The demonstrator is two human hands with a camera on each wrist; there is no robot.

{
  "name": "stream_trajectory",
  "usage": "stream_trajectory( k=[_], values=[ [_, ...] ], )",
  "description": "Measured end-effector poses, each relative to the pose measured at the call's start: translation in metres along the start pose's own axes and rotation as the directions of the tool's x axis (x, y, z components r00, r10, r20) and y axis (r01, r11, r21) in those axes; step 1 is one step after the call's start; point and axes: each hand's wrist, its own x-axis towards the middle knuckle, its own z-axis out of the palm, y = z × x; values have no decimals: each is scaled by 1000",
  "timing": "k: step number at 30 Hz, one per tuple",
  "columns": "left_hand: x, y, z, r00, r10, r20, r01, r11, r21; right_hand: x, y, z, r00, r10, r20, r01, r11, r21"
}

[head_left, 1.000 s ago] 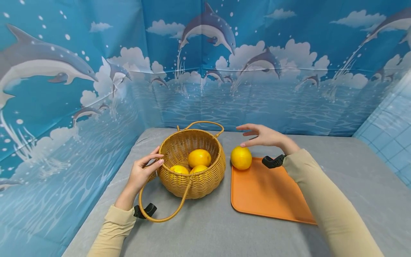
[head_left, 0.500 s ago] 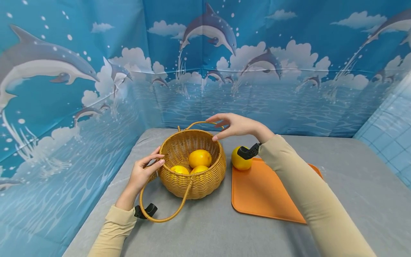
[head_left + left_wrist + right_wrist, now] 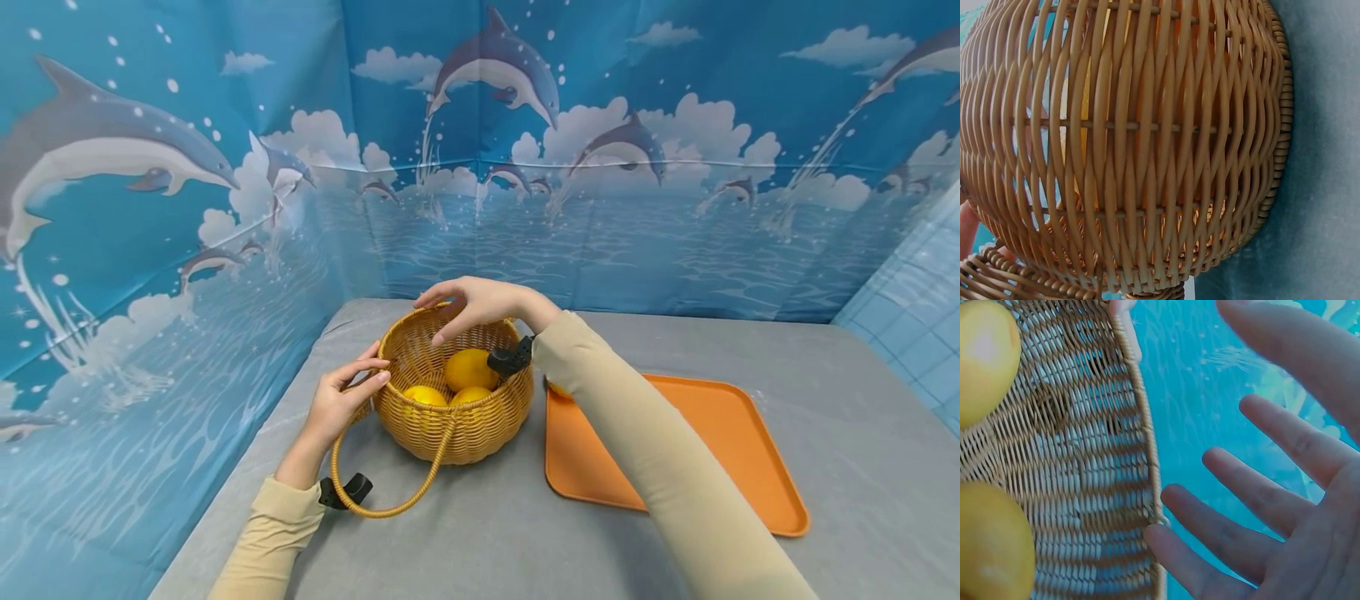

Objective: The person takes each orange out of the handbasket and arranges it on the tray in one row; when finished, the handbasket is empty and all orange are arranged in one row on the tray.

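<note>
A round wicker basket (image 3: 457, 437) stands on the grey cloth, with three yellow-orange fruits (image 3: 470, 369) inside it. At its left side, my left hand (image 3: 335, 407) holds the rim between thumb and fingers. My right hand (image 3: 487, 304) hovers over the basket's back rim, holding nothing; in the right wrist view its fingers (image 3: 1260, 494) are spread. Another yellow-orange fruit (image 3: 558, 390) at the orange tray's left edge is mostly hidden behind my right forearm. The left wrist view is filled by the basket's woven side (image 3: 1141, 144).
The orange tray (image 3: 720, 425) lies right of the basket, partly under my right sleeve. One basket handle (image 3: 390, 510) hangs down toward the front, by my left wrist. A dolphin-print curtain (image 3: 600, 242) encloses the back and left.
My right hand has moved left from above the fruit by the tray to over the basket. My left hand stays at the rim, and the fruits have not moved.
</note>
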Motion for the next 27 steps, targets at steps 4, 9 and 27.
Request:
stream_trajectory(
  k=[4,9,27],
  values=[
    [1,2,1,1000,-3,0,3,1000,-9,12,10,5,999,45,27,-45,999,15],
    [-2,16,4,1000,15,6,-15,1000,-6,20,26,10,989,132,69,-136,989,57],
    [-8,28,5,1000,-3,1,3,1000,13,25,54,23,949,275,158,-281,959,21]
  ],
)
